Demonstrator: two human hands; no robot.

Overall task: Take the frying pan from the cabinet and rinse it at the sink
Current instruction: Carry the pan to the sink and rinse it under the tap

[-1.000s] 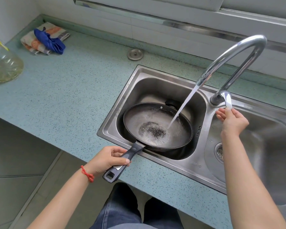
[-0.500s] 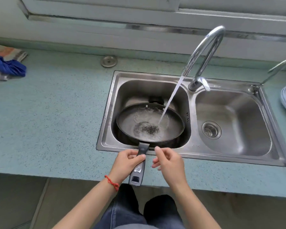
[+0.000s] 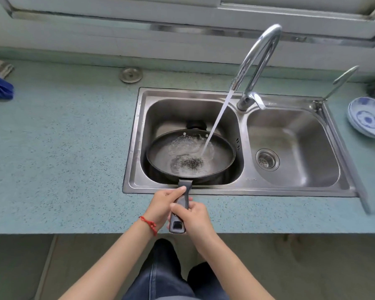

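I see both hands closed around the handle (image 3: 180, 207) of the frying pan (image 3: 191, 155), with no open spread in either. My left hand (image 3: 164, 205) grips the handle from the left, its thumb laid forward along the top toward the pan's bowl, and a red string bracelet (image 3: 149, 224) sits on that wrist. My right hand (image 3: 193, 215) is wrapped around the handle from the right, a little nearer the handle's free end, with its thumb across the top; the two hands touch each other around the grip. The pan sits in the left basin of the double sink (image 3: 294, 187), bowl facing up and roughly level. Its long axis runs from the near edge of the counter (image 3: 63, 148) away toward the wall, handle pointing back at me across the sink rim, bowl at the far end. The faucet (image 3: 256, 63) arches over the divider between the basins, and a slanted stream of water (image 3: 217, 122) lands in the right part of the pan, where water is pooling and foaming over a dark speckled patch. A blue-patterned dish (image 3: 368, 116) rests on the counter to the right of the sink, well apart from the pan.
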